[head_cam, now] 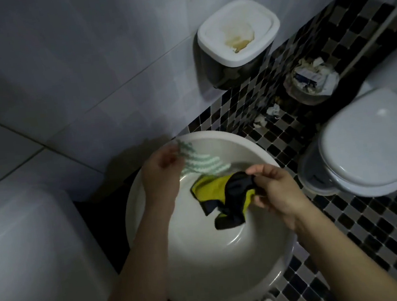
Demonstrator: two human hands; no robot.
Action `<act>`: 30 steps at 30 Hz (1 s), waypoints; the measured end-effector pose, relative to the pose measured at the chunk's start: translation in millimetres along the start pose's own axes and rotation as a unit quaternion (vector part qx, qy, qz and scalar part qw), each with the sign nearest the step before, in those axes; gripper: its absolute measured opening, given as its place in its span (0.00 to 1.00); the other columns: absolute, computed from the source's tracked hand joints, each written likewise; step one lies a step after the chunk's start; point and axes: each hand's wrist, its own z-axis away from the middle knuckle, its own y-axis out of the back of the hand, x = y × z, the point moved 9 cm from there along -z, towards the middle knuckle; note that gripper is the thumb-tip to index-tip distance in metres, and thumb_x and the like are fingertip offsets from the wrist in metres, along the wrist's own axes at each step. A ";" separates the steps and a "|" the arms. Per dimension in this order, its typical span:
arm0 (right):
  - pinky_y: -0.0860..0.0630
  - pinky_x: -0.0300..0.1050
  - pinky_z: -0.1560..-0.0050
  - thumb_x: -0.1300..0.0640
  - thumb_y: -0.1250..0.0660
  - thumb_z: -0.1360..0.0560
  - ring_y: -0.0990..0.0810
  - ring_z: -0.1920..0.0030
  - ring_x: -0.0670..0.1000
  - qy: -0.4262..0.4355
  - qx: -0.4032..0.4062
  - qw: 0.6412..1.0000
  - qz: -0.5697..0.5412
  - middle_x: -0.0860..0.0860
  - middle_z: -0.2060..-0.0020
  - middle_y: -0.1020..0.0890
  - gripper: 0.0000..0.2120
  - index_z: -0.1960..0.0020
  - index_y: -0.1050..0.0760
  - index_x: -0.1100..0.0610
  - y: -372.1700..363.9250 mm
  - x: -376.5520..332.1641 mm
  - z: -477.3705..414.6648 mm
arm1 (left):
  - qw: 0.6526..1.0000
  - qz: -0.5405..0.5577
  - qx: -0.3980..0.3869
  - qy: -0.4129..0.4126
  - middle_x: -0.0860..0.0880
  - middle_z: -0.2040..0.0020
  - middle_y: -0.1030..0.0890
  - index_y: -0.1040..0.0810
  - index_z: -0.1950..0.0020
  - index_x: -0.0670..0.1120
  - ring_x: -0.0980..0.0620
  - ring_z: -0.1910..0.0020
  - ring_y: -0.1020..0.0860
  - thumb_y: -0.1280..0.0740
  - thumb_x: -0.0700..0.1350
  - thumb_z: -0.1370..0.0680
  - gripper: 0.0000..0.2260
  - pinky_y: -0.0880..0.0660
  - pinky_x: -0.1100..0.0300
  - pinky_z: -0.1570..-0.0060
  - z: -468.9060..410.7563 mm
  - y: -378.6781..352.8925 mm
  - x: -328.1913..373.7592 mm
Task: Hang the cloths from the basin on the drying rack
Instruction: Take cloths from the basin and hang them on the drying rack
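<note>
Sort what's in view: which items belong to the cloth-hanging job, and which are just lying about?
Job: basin; striped cloth in left hand; yellow-and-black cloth in right hand.
Lying about: toilet; full waste bin; wall container; paper scraps.

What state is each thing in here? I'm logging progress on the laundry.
Left hand: gripping the green-and-white striped cloth.
Striped cloth: lifted at the basin's far rim.
Right hand: pinching the yellow-and-black cloth.
Yellow-and-black cloth: crumpled, partly raised.
Basin: on the floor.
Toilet lid: closed.
Waste bin: full.
</note>
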 end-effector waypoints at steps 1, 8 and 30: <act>0.35 0.33 0.80 0.68 0.46 0.19 0.31 0.80 0.44 -0.003 -0.007 0.999 -0.037 0.54 0.67 0.26 0.13 0.54 0.25 0.57 -1.9 -7.5 8.5 | 1.000 0.019 -0.002 -0.006 0.50 0.58 0.16 0.17 0.50 0.48 0.56 0.59 0.20 0.33 0.31 0.25 0.13 0.23 0.66 0.57 9.1 3.3 12.6; 0.20 0.40 0.70 0.69 0.38 0.23 0.19 0.69 0.50 -0.004 -0.105 0.993 -0.045 0.57 0.63 0.17 0.10 0.49 0.22 0.59 -26.9 -66.9 65.3 | 0.980 -0.115 -0.162 0.019 0.56 0.65 0.19 0.16 0.54 0.49 0.58 0.67 0.22 0.40 0.35 0.23 0.15 0.26 0.66 0.67 62.8 -23.1 67.3; 0.28 0.36 0.72 0.70 0.43 0.24 0.24 0.73 0.45 0.294 0.074 0.940 0.159 0.47 0.75 0.21 0.17 0.63 0.20 0.60 25.3 -169.3 286.9 | 0.783 -0.262 -0.555 -0.099 0.50 0.47 0.15 0.18 0.43 0.47 0.52 0.45 0.18 0.25 0.47 0.29 0.15 0.23 0.50 0.40 267.2 -78.0 182.1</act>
